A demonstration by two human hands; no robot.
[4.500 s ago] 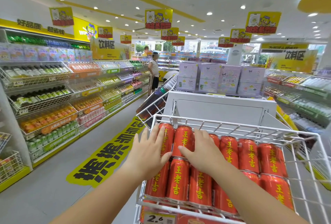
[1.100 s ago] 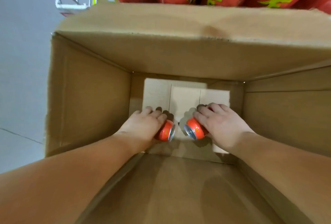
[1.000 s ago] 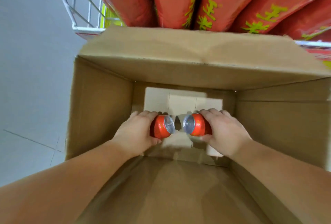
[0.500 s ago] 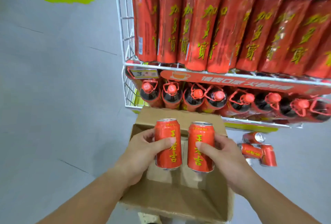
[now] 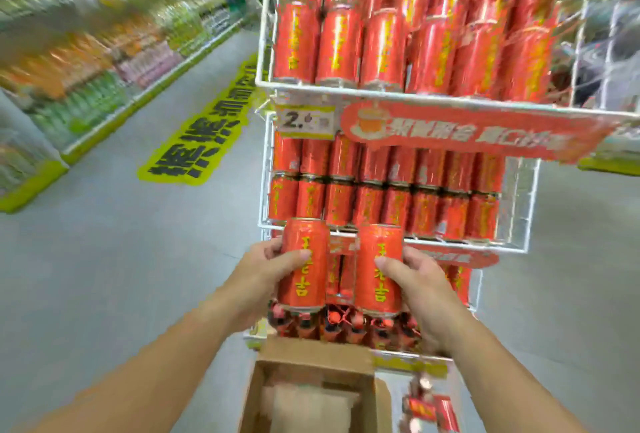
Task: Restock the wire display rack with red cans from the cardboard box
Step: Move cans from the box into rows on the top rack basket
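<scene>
My left hand [image 5: 268, 268] grips an upright red can [image 5: 304, 261] with yellow characters. My right hand [image 5: 420, 282] grips a second upright red can [image 5: 377, 268] beside it. Both cans are held in front of the white wire display rack [image 5: 268, 169], at the level of its second tier. The rack's top tier [image 5: 398, 34] and second tier [image 5: 381, 190] are packed with red cans. The open cardboard box [image 5: 311, 387] stands on the floor below my hands, with its bottom bare where it shows. The view is blurred.
A price tag [image 5: 306, 120] and a red banner [image 5: 460, 129] hang under the top tier. Red-capped bottles [image 5: 343, 323] fill the lowest tier. Loose red cans [image 5: 429, 410] lie on the floor right of the box. Drink shelves [image 5: 79, 62] line the aisle on the left.
Both hands took a can each from the bottom of the box and lifted them upright. They have since risen from just above the box to the rack's second tier.
</scene>
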